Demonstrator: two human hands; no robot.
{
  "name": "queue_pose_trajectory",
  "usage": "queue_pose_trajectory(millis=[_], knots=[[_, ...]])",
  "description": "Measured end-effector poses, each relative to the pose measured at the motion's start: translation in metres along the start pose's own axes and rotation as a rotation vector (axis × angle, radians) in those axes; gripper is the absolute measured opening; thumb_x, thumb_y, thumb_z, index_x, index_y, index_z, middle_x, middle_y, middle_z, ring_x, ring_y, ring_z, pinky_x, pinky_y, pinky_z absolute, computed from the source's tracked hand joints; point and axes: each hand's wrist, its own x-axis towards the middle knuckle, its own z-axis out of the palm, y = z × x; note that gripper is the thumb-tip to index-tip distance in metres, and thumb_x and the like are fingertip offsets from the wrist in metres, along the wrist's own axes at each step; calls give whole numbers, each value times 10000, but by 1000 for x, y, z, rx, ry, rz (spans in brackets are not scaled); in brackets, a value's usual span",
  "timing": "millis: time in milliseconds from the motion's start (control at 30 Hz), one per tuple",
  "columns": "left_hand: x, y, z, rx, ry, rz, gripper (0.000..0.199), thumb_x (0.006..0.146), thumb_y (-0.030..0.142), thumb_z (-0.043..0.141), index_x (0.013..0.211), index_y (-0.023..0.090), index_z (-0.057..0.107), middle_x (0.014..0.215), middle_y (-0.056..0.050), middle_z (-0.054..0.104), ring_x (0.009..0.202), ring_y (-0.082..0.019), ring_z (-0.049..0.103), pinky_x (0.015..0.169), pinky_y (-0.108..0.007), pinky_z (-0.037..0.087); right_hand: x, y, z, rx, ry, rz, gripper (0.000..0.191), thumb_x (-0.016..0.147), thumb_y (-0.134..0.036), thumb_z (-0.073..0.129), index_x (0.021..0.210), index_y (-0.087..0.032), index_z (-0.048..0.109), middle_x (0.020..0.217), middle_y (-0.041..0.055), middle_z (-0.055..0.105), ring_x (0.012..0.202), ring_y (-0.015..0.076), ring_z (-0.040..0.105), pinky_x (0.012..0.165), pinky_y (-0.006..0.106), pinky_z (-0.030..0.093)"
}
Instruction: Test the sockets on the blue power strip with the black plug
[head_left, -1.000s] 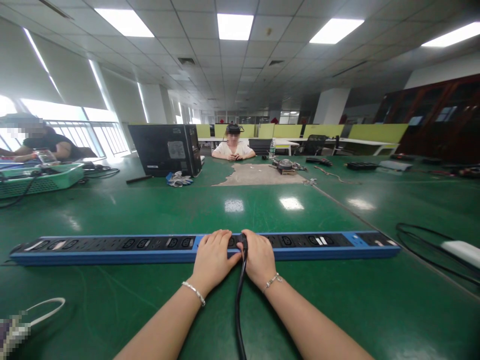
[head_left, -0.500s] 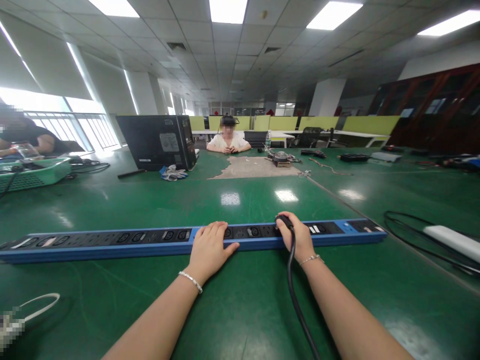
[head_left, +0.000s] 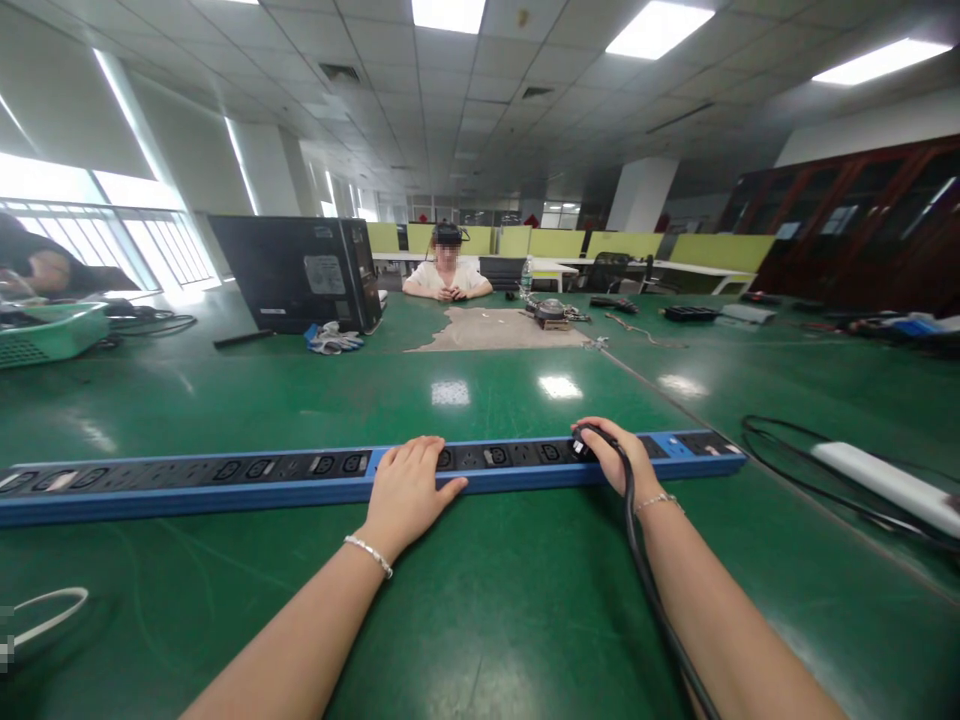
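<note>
A long blue power strip [head_left: 315, 488] with black sockets lies across the table in front of me. My left hand [head_left: 409, 485] is laid over its middle, fingers across the top and thumb along the near side. Toward the strip's right end, my right hand [head_left: 619, 455] grips a black plug [head_left: 582, 440] from above. Small pale marks show at the plug's end, and it is tilted over the sockets; whether it touches them I cannot tell. From the plug a thick black cable [head_left: 646, 570] runs down beside my right forearm.
A black computer case [head_left: 292, 270] stands at the back left, with gloves [head_left: 334, 340] beside it. A green basket [head_left: 56, 335] sits at far left. At right lies a white bar [head_left: 885, 485] with black cables. Opposite sits a person [head_left: 448, 275] with hands together.
My right hand has moved right along the strip with the plug and turned it, so its end now shows. My left hand stays on the strip. The whole view has shifted slightly.
</note>
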Motion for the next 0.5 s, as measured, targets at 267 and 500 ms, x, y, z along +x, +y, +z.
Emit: queue_pose_trajectory(millis=[267,500], knots=[[0,1,-1,-4,12,6,489,808,490,514,1183,178,528,1210,-105,596,1141,-252,513,961,-418,369,-6,-2,0,-151,-48,-61,258,798,-373,482,917,-226,657,795,17,707,762,183,642,722,298,477],[0,1,-1,7,5,7,496,810,494,511,1182,166,530,1211,-107,596,1144,-250,511,964,-415,368,-14,-3,-1,-259,-42,-139,284,819,-358,463,995,-229,646,860,26,707,789,189,646,732,304,488]])
